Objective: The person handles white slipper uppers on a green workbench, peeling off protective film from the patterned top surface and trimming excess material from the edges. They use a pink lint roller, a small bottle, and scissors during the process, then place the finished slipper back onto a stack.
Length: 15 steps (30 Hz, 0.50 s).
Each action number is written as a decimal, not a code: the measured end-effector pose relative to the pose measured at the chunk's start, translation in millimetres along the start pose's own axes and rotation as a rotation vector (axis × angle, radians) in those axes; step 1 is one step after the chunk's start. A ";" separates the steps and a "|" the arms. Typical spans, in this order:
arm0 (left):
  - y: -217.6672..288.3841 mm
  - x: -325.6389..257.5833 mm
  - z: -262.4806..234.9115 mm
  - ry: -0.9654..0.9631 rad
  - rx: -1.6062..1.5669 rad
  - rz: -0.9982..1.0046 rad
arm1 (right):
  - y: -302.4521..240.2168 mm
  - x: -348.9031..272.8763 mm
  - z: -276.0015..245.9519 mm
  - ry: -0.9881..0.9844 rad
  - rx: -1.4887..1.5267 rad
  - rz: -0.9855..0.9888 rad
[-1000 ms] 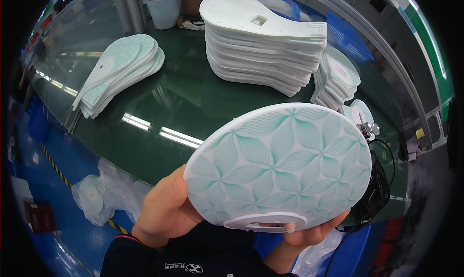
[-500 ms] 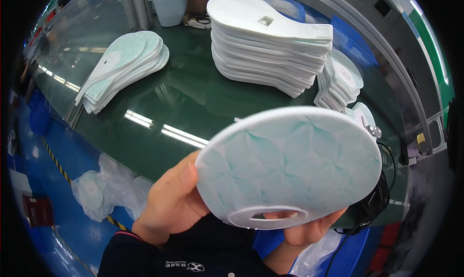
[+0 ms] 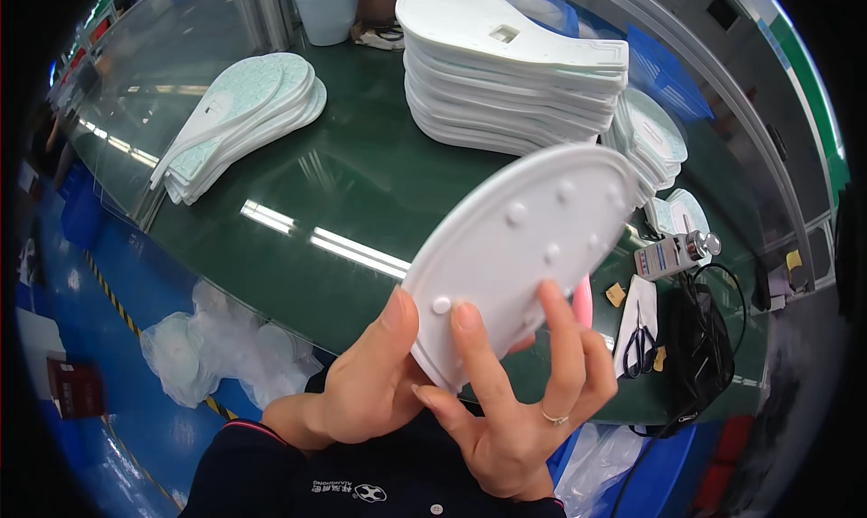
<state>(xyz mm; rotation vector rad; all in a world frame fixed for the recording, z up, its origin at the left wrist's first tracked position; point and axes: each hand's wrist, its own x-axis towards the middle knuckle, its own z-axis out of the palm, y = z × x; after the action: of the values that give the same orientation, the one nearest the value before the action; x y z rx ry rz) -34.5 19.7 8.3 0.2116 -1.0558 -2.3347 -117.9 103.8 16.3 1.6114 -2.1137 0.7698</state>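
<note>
Fingers (image 3: 470, 337) of both hands grip the white sole (image 3: 524, 247), studded face up for checking, near the tall stack (image 3: 515, 93).

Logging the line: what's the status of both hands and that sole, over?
Left hand and right hand both grip white sole, studded side up. Held above green table. Nothing in the way.

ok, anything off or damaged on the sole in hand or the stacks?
No damage visible. The white sole, held by left hand and right hand, looks intact, studs showing. The left stack of soles is fanned out and leaning; the tall stack sits fairly even.
</note>
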 end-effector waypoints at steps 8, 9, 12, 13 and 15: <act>-11.5 -16.7 -14.7 -0.353 -0.449 0.116 | 1.6 -1.4 10.5 0.191 0.166 -0.321; -11.9 -19.1 -14.9 -0.345 -0.429 0.109 | 3.9 -1.8 13.5 0.220 0.151 -0.371; -0.1 -25.3 -7.0 -0.184 -0.266 -0.049 | 15.5 5.2 16.3 0.318 0.154 -0.546; 3.1 -25.9 -3.8 -0.139 -0.227 -0.083 | 16.3 4.9 17.9 0.348 0.186 -0.551; 7.2 -25.0 0.9 -0.081 -0.189 -0.109 | 13.3 2.9 23.2 0.401 0.273 -0.508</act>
<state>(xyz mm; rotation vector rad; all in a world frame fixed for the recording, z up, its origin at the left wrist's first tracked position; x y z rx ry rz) -11.0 30.3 12.1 0.1056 -0.8728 -2.5425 -130.7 89.7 -2.7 1.8327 -1.2899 1.1157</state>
